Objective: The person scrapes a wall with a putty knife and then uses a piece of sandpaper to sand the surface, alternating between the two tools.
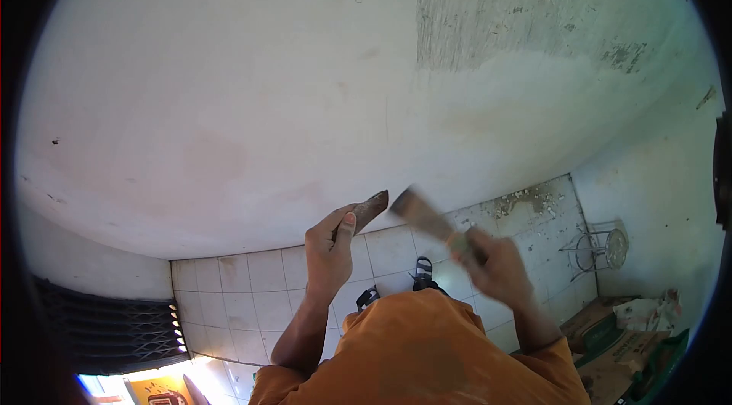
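Note:
My left hand [329,251] is closed around a grey-brown, flat, oblong piece [371,210] with a dark end, its thumb pressed along the near side. Its kind cannot be told. Opposite it, my right hand [497,268] grips the handle of a scraper [427,218], smeared by motion. The scraper's dark blade edge points toward the tip of the oblong piece, with a small gap showing between them. Both are held up in front of the white wall [252,115]. At the upper right, the wall has a rough grey scraped patch [488,8].
White floor tiles [259,294] run along the wall's foot, with pale flakes [526,203] scattered near the corner. A round-seated metal stool [614,249] stands at the right. Cardboard [618,355] lies at the lower right; a dark folding gate [114,329] is at the left.

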A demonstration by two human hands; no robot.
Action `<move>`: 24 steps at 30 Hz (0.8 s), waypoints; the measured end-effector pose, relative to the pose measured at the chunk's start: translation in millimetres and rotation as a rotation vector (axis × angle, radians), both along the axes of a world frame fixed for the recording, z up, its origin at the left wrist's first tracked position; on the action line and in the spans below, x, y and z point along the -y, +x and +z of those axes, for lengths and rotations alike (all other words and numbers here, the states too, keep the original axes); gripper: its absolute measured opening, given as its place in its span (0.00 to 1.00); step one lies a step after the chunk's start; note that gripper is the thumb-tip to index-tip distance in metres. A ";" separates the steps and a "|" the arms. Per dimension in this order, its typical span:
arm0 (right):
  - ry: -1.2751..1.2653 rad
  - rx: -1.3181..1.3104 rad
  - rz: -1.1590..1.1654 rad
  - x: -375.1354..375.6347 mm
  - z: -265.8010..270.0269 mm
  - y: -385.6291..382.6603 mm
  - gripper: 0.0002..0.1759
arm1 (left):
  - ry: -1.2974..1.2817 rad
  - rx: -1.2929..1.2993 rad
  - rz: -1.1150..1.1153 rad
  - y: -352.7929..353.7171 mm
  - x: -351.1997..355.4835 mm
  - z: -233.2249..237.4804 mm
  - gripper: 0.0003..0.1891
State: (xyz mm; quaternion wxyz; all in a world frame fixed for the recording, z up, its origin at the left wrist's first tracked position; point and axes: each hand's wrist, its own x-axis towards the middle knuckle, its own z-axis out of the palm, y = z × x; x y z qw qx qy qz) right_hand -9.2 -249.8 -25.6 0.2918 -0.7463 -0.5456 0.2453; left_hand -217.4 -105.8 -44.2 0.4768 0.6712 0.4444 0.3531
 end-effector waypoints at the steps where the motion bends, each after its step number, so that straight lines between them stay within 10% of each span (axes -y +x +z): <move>1: 0.155 0.052 0.089 1.0 -5.6 -8.2 0.13 | 0.051 0.008 -0.010 1.7 4.2 1.4 0.13; 24: 0.235 0.058 -0.007 -3.5 -26.4 -22.4 0.11 | -0.137 0.085 -0.010 7.1 -4.8 1.4 0.14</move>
